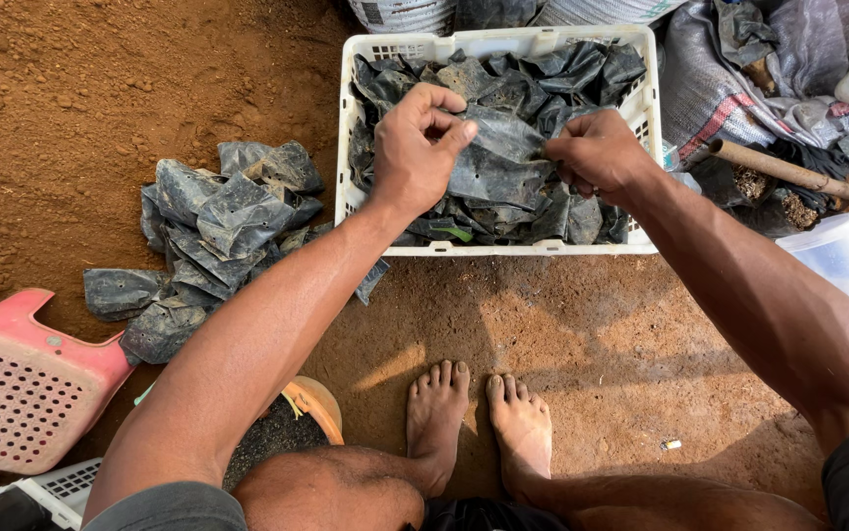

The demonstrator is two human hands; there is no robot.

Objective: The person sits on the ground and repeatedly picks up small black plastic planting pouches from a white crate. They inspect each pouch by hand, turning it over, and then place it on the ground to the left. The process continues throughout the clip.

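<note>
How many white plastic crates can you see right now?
2. One white crate, full of black bags, sits ahead of both hands; a corner of a second crate shows at bottom left, below the pink stool. More may lie outside the frame.

- Bare reddish-brown dirt ground (70,88) carries everything.
- A white plastic crate (498,248) sits on it.
- A heap of flattened black plastic bags (218,236) lies left of the crate.
- A pink perforated stool (21,383) lies tipped at the left edge.
</note>
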